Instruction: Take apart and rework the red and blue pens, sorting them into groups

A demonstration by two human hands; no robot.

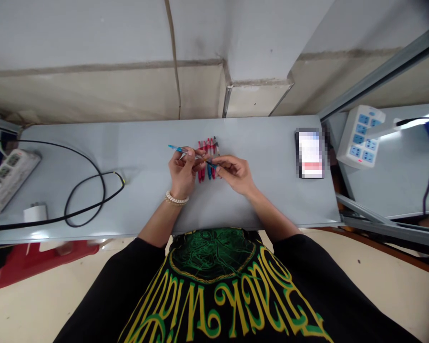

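Even, soft light falls from above on the pale bench (264, 143), with faint shadows. Glare streaks the surface at far right. Wide-angle distortion bends the edges; the phone (310, 153) is pixelated.

The phone (310, 153) face is pixelated, and the pens (208, 148) lie partly hidden behind both hands.

This looks like a plain workshop or assembly station. A bare grey table (257, 143) stands against an unfinished concrete wall (93, 90), with a metal frame (379, 76) at the side. Power strips (359, 136) and a loose black cable (89, 190) lie on the worktops.
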